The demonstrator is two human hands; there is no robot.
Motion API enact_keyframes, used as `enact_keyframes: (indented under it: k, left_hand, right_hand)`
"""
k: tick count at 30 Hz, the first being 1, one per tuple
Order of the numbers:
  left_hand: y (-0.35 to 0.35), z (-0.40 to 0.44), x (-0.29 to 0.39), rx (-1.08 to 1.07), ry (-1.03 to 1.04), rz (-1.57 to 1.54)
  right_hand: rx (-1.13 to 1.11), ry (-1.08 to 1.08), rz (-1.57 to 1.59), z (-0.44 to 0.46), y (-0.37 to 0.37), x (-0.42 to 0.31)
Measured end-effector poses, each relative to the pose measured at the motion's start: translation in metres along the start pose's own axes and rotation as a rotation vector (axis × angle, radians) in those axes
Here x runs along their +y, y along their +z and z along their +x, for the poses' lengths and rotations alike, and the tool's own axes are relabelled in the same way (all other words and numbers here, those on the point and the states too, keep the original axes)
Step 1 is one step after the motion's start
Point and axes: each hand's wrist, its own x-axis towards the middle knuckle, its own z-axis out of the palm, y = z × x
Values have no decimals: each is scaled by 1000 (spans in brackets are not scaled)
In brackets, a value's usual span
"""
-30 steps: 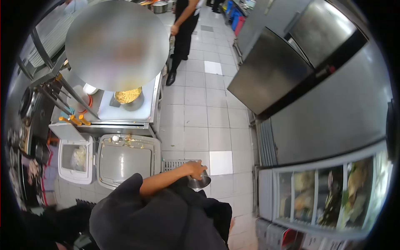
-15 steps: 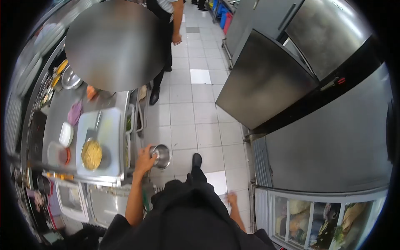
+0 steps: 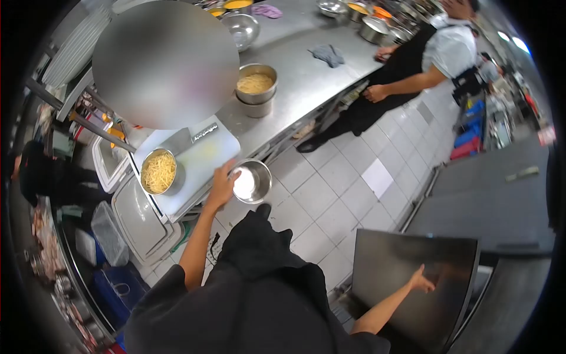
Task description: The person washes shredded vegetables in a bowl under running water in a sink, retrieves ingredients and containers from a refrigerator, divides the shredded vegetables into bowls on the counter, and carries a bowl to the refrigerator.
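My left hand (image 3: 220,187) grips the rim of a round steel bowl (image 3: 263,177), held over the floor beside the counter. A bright white patch shows inside the bowl; whether it is contents or glare I cannot tell. My right hand (image 3: 421,281) is stretched out with fingers apart, in front of a dark steel fridge door (image 3: 380,253). Contact with the door cannot be made out. Left of the bowl lies a white cutting board (image 3: 203,162), bearing a cleaver (image 3: 184,140) and a steel container of pale shredded food (image 3: 159,171).
On the steel counter (image 3: 295,44) stand stacked pots (image 3: 257,88), a metal bowl (image 3: 240,30) and a grey cloth (image 3: 327,55). A person in a dark apron (image 3: 407,76) stands at its far side. Lidded bins (image 3: 141,218) sit at the left. A blurred oval hides the upper left.
My view has swung toward the counter. My right hand has moved from beside my body out to the fridge door. The bowl stays in my left hand.
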Motion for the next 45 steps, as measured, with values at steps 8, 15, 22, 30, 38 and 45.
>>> enact_keyframes:
  k: [8,15,22,30,38,45]
  left_hand:
    - [-91,203,-8,705,-330,-539]
    - [-95,343,-62,571,-539,-497]
    - [-111,345,-42,306,-668,-257]
    - [-91,322,0,718,-370,234]
    - [-36,281,70,273,-504,-111]
    - [-39,288,86,388,-424,124]
  right_hand:
    - [-846,-245,580,-184,154,-183]
    - [-894,-465,349,-158,128,-333]
    - [-978,-411,545,-178,117,-400]
    - [-1531,-1001,488,-378,44,-603]
    - [-2124,-882,501,-471,1,-675]
    - [-1849,-1516,576,-489,3,-697]
